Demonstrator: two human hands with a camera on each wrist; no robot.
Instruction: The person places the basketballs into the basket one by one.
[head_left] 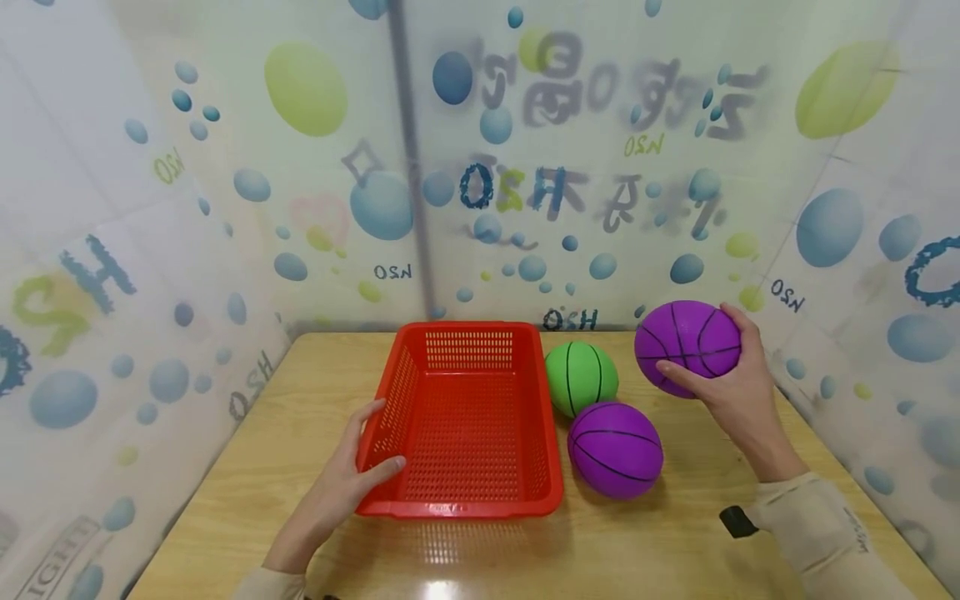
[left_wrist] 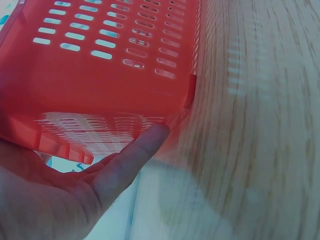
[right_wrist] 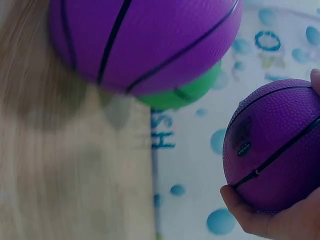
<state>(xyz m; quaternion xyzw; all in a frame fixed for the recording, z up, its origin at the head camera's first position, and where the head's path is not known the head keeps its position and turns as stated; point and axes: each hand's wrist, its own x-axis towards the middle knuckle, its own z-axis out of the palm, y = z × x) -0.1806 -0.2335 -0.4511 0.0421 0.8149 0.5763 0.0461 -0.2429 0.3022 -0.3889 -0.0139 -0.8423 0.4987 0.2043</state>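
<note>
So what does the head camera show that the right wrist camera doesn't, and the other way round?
Only the head view shows the red basket and the left hand. Only the right wrist view shows the small dark oval mark on the held purple ball. Both show that ball, the right hand, the other purple ball, the green ball and the wooden table.

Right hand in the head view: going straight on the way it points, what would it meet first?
The right hand grips a purple ball, which would lead; the printed backdrop behind the table seems first in line, though depth is unclear.
</note>
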